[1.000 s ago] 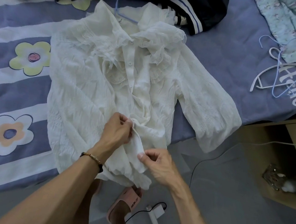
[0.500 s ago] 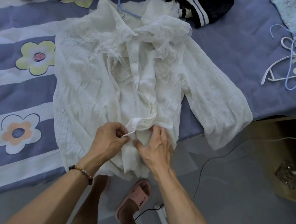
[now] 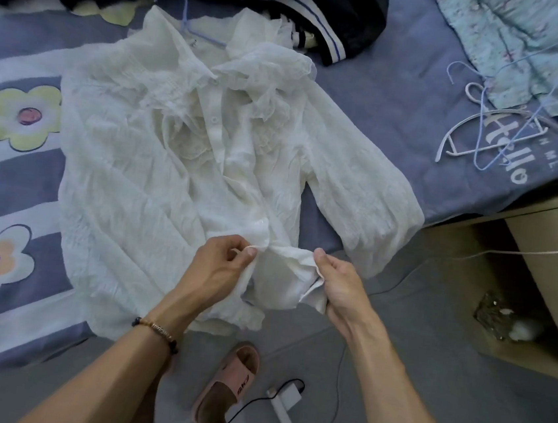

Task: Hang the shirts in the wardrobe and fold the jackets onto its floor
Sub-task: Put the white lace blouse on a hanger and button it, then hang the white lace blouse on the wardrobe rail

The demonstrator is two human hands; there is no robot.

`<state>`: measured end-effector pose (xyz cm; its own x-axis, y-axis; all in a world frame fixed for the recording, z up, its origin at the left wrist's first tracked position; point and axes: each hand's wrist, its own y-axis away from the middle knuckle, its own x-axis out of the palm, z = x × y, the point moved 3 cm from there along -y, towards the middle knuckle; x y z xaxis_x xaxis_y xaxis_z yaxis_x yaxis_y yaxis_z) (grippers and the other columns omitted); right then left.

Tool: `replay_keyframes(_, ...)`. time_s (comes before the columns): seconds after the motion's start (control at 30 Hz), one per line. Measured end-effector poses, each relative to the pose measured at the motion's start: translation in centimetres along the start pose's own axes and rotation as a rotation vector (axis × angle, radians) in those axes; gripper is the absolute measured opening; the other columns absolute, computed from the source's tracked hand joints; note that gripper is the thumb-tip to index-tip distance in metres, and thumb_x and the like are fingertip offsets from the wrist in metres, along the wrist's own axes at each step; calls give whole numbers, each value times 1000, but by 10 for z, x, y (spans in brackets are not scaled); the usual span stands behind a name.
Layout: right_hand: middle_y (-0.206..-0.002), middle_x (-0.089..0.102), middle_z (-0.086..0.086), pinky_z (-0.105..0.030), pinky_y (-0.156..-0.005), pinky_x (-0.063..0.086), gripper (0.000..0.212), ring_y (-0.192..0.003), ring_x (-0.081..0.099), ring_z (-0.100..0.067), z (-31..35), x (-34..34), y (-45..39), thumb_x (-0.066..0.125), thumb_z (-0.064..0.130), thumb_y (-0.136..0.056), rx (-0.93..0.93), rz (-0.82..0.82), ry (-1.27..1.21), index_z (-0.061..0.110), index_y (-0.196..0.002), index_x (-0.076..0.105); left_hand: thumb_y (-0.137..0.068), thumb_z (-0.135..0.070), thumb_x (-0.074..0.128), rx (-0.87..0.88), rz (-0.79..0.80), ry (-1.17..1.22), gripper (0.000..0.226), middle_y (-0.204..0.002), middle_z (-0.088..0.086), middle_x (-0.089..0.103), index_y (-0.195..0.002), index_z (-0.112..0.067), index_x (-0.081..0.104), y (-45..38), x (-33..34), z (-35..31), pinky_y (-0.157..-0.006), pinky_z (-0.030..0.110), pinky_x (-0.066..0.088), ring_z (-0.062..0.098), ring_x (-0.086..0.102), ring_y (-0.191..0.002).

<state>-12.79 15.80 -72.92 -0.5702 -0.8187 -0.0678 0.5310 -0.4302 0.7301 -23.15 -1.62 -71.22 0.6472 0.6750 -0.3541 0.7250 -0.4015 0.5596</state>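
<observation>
A white ruffled shirt [image 3: 157, 178] lies spread face up on the bed, a pale blue hanger [image 3: 184, 18] sticking out of its collar. My left hand [image 3: 220, 267] pinches the left edge of the button placket near the hem. My right hand [image 3: 338, 286] grips the right front edge at the hem, pulled a little to the right. A dark navy jacket with white stripes [image 3: 292, 2] is bunched at the top of the bed.
The bed has a purple flowered sheet [image 3: 8, 189]. Loose white and blue hangers [image 3: 485, 136] and a light blue floral garment [image 3: 529, 41] lie at right. A wooden bedside cabinet [image 3: 549, 246], a charger with cable [image 3: 285, 401] and my pink slipper [image 3: 236, 375] are on the floor side.
My hands had come together at the lower placket, then my right hand drew back to the right with the hem edge. The camera shifted slightly.
</observation>
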Motion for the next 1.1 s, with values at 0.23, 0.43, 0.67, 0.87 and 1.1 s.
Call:
replay_keyframes(0.23,-65,56,2,-15,-54,37,28,-56,48,-4,12,23,6,63,23,-94,-155,89,493,0,-78,65,-101,-23,53,-193,124,191,24,-82,12,72,-92,-6,69,2,-6,-12,-63,26,57,20,72,-68)
replay_keyframes(0.43,-80,70,-1,-27,-69,51,15,-80,67,-20,78,71,-36,59,20,-93,-231,-109,484,11,-85,69,-98,-27,55,-77,-90,85,16,-85,-2,72,-95,-19,69,-49,-67,-29,-76,35,59,13,70,-79)
replay_keyframes(0.67,-108,63,2,-18,-79,46,20,-97,59,-12,184,169,-126,55,23,-95,-468,-165,628,17,-111,64,-95,-29,56,129,-237,-178,20,-98,-8,64,-112,-22,64,-157,-132,-59,-81,33,52,11,60,-92)
replay_keyframes(0.87,-91,59,-5,-37,-75,45,14,-87,52,-23,250,220,-182,55,19,-91,-859,-437,908,11,-92,66,-92,-21,54,253,-632,-300,17,-95,7,58,-105,-13,62,-236,-192,-77,-74,41,45,28,53,-90)
replay_keyframes(1.1,-111,62,-13,-41,-86,44,29,-102,57,-34,282,298,-259,47,14,-93,-796,-5,1199,7,-117,61,-86,-28,61,43,-424,-492,50,-126,13,51,-129,-13,41,-311,-242,-65,-90,43,36,35,49,-114)
